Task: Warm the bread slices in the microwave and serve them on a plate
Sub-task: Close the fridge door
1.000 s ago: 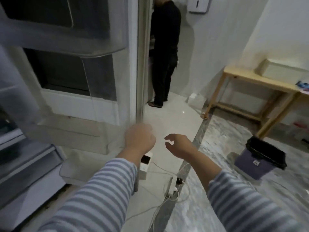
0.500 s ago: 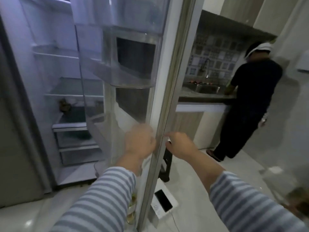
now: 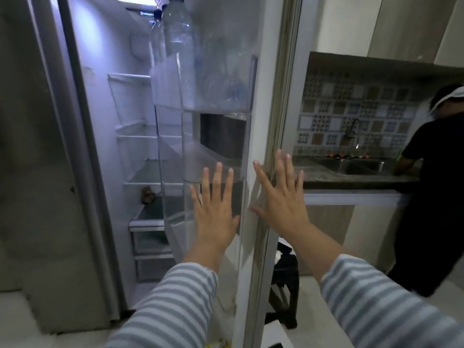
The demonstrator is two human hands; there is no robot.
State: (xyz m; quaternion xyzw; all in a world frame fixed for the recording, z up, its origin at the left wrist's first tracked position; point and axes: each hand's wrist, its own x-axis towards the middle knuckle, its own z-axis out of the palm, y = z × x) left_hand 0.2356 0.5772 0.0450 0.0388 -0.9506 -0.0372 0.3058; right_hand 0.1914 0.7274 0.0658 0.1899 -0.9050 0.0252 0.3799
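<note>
Two hands were spread flat with straight fingers: the left hand [image 3: 216, 217] against the clear bins inside the open fridge door [image 3: 261, 121], the right hand [image 3: 282, 197] on that door's edge. Clear bottles [image 3: 179, 33] stood in the top bin; their labels were unreadable, and no bread showed.

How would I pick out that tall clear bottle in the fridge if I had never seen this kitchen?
Start at the open fridge door, whose inner side faces the camera. Its uppermost clear shelf bin holds the bottles; the tall clear bottle stands upright at the near left of that bin. It rises well above the rim, while the bottle beside it lies tipped low.
</note>
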